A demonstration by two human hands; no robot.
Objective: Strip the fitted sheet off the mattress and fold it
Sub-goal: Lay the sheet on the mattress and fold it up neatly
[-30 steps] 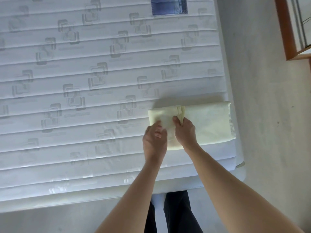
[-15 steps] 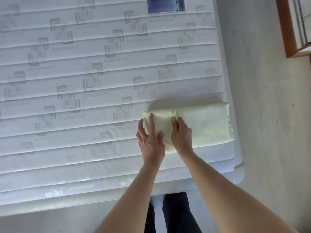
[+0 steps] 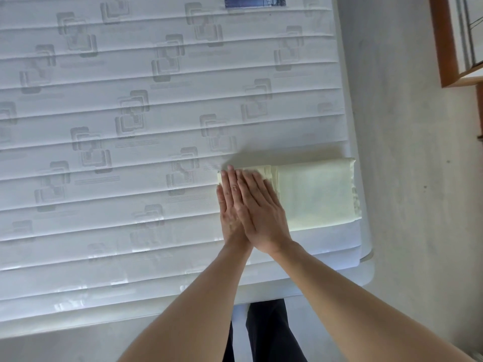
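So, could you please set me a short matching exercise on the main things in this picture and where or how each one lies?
Things:
1. sheet
2. right hand
3. blue label
4. wooden frame

Descriptions:
A. at the mattress's far edge
B. folded, by the mattress's right edge
C. flat, partly over the left hand
D. top right, beyond the floor

Pairs: 1-B, 2-C, 3-A, 4-D
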